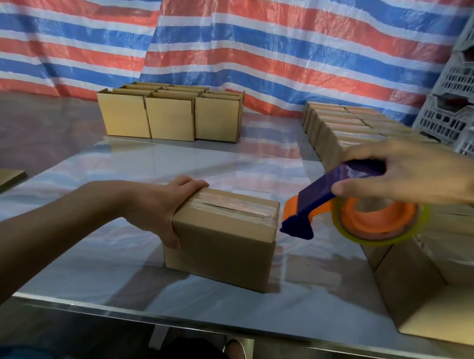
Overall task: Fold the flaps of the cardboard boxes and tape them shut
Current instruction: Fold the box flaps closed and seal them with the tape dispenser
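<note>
Fingers of the left hand (156, 210) wrapped the box (226, 248) at its left end; the right hand (413, 173) gripped the tape dispenser (326, 201) just off its right end.

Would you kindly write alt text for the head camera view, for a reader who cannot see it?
A person's left hand grips a taped cardboard box on a shiny table, while the right hand holds a blue-and-orange tape dispenser beside its right end.

Left of taped box (221, 242): free tabletop (98, 159).
Right: tape dispenser (323, 204) just beside; more boxes (407, 281) beyond.
Far: box cluster (170, 117), well apart.
</note>
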